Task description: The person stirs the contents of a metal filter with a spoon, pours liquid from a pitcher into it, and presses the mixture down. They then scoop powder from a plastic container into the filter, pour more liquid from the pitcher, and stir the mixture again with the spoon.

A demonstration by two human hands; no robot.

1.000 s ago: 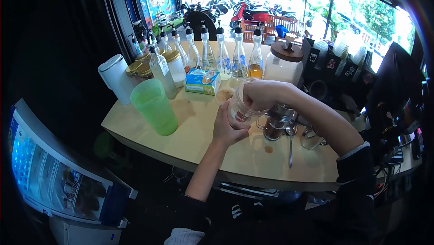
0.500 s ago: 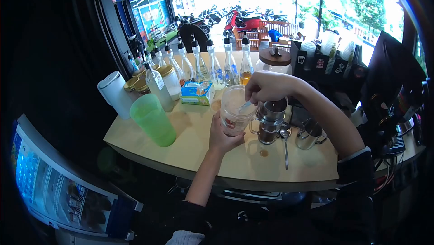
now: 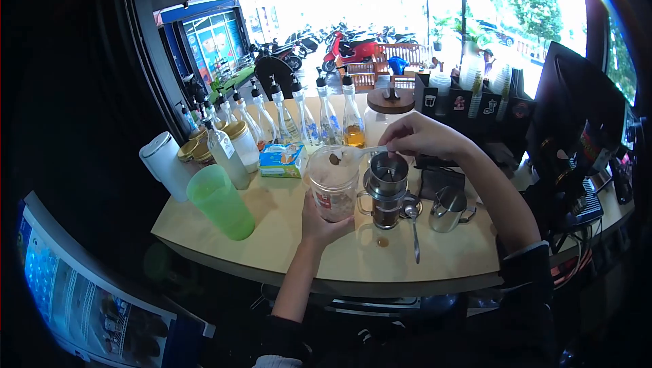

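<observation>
My left hand (image 3: 321, 224) is wrapped round the lower part of a clear jar (image 3: 333, 195) with a red mark and pale contents. Between the fingers of my right hand (image 3: 415, 138) is the handle of a pale spoon (image 3: 358, 153), whose bowl, with something dark in it, is over the jar's mouth. Just right of the jar stands a metal drip filter (image 3: 388, 176) on a glass mug (image 3: 386, 213) of dark liquid. A metal spoon (image 3: 415, 235) lies beside the mug, and a metal pitcher (image 3: 448, 210) stands farther right.
A green pitcher (image 3: 221, 203) and a white pitcher (image 3: 165, 164) stand at the left. Behind are a tissue pack (image 3: 282, 161), several pump bottles (image 3: 353, 123) and a wooden-lidded jar (image 3: 390, 102). A black cup holder (image 3: 468, 100) is at the back right.
The pale spoon has risen from inside the jar to its mouth, with my right hand lifted clear of the opening. The whole view has shifted slightly.
</observation>
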